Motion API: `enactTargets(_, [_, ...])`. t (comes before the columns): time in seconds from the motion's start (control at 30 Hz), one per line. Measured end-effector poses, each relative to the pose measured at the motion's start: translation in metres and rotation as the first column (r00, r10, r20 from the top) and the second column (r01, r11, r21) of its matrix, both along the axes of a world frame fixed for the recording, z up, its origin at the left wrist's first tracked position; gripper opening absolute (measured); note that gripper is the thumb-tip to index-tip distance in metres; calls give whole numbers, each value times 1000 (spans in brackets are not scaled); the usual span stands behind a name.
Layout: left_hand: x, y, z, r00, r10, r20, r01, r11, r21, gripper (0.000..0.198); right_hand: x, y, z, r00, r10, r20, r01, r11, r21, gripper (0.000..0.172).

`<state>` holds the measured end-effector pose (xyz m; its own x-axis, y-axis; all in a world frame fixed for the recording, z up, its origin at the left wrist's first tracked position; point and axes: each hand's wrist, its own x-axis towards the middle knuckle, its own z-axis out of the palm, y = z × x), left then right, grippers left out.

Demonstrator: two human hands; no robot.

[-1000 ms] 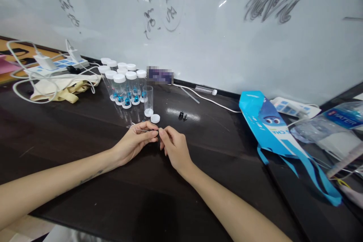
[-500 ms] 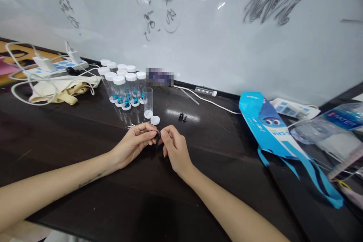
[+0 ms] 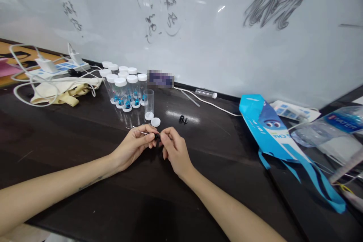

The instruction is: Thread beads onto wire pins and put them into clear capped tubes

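Over the dark table, my left hand [image 3: 133,147] pinches a small black piece [image 3: 157,136] between thumb and fingers. A thin pale wire [image 3: 136,131] with a looped end runs out to the left from the same fingers. My right hand [image 3: 176,152] is closed at the piece's right side, its thumb and forefinger pressed together there; fingertips hide most of what they grip. Just beyond the hands stand an open clear tube [image 3: 149,102] and a loose white cap [image 3: 155,121]. A few small black parts [image 3: 183,119] lie farther right.
Several capped clear tubes [image 3: 120,90] with blue items inside stand behind on the left. A cream cloth bag [image 3: 56,92] and white cables lie beside a power strip [image 3: 61,68]. At right are a blue bag [image 3: 255,121] and a water bottle [image 3: 329,128]. A whiteboard [image 3: 210,45] rises behind.
The black piece has turned between the fingers; its dangling dark end no longer shows below them. Both hands stay nearly in place, and the view has shifted slightly.
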<state>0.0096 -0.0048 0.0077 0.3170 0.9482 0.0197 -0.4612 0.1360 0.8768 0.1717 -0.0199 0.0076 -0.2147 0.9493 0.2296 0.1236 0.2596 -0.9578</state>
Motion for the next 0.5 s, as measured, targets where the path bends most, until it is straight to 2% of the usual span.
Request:
enactTargets(0.1, [-1,0,-1,1000,-16,4,16,1000,11,13,0,0,0,999,20,30,-20,1000,-16,41])
enactTargets(0.27, [-1,2,-3,1000,11,24,-11,1000,6,13,1,0,1,1000,-6,25,5,1000,26,20])
enactTargets(0.37, [-1,2,-3,1000,5,19,-5,1000,17,14,1,0,1,1000,2,-2,-2,1000,5,21])
enactTargets(0.43, [0,1,-2,1000,-6,11,6,1000,22,14,1,0,0,1000,16,10,-16,1000,-17,33])
enactTargets(0.5, [0,1,-2,1000,1,6,-1,1000,18,14,0,0,0,999,16,28,-15,1000,-14,34])
